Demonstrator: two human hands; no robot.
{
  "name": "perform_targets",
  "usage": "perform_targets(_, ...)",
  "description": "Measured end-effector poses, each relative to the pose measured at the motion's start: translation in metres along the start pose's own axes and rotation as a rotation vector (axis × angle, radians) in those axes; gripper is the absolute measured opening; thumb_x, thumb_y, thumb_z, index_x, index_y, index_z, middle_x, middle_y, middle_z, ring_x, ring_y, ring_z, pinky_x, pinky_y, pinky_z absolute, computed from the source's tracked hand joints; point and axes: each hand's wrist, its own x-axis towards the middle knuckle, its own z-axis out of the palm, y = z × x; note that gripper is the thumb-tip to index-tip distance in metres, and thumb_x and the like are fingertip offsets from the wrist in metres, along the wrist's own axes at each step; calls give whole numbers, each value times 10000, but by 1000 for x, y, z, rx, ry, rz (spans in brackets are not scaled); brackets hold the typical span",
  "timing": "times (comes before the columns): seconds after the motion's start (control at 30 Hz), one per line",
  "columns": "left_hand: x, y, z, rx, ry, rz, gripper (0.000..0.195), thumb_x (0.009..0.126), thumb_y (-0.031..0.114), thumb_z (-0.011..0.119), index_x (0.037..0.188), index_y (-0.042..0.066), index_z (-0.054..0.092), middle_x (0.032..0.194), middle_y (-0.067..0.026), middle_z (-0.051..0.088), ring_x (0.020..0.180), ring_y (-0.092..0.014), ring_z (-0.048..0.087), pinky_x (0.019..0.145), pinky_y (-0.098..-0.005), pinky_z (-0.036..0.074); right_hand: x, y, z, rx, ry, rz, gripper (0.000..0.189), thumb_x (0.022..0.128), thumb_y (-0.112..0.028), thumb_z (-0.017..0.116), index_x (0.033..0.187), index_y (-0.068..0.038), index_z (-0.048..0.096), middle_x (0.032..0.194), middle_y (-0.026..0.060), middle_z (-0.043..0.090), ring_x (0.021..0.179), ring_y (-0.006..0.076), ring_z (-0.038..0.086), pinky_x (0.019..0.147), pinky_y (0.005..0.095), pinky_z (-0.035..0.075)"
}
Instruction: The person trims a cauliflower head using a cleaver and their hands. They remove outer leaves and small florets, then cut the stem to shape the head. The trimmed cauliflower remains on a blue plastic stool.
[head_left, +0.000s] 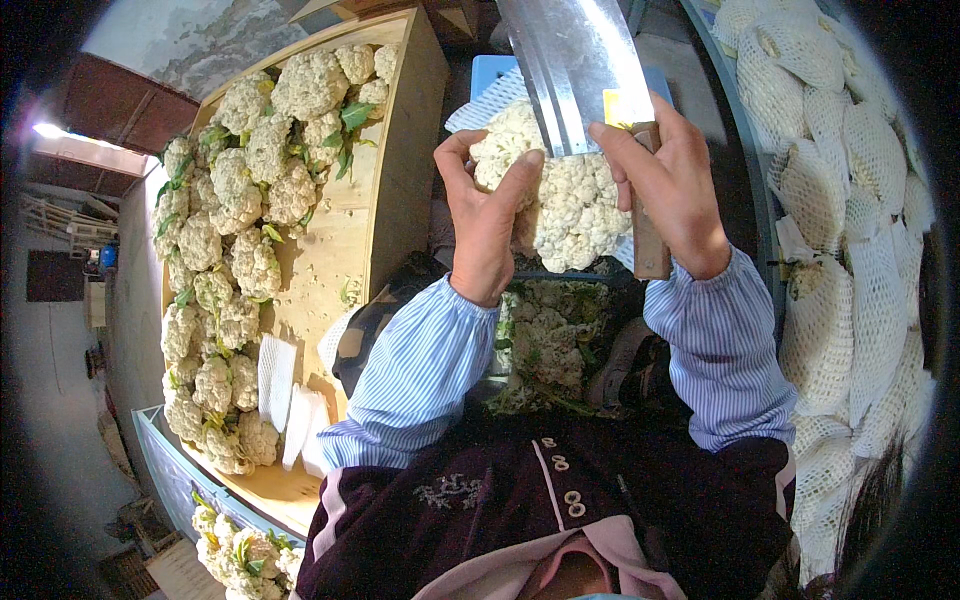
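In front of me, a cauliflower head (577, 217) rests over a white foam net sleeve (487, 101) on a blue surface (491, 69). My left hand (487, 202) grips the left side of the cauliflower, thumb on its top. My right hand (667, 180) holds a wide cleaver (577, 67), its wooden handle (650, 240) under the palm and the thumb and fingers near the base of the blade. The blade points away from me and overlaps the cauliflower in view; whether it touches the curds I cannot tell.
On the left, a wooden bin (390, 157) holds many cauliflowers (247, 187) and loose foam sleeves (276, 379). Net-wrapped cauliflowers (814, 330) fill a container on the right. Trimmings (555, 345) lie below my hands. More cauliflowers (244, 555) stand in a crate at the lower left.
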Motion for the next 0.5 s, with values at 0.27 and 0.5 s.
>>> perform_targets(0.27, 2, 0, -1, 25, -15, 3, 658, 872, 168, 823, 1319, 73, 351, 1217, -129, 442, 1109, -185, 501, 899, -326, 487, 0, -5, -1, 63, 3, 95, 257, 969, -223, 712, 1038, 12, 634, 666, 25, 603, 488, 91, 560, 443, 271, 451)
perform_targets(0.5, 1, 2, -1, -11, -33, -11, 659, 876, 170, 818, 1322, 79, 342, 1213, -129, 455, 1107, -191, 519, 922, -339, 492, -1, -3, 1, -21, 22, 30, 232, 978, -210, 703, 1051, -2, 632, 662, 28, 607, 480, 91, 565, 442, 271, 453)
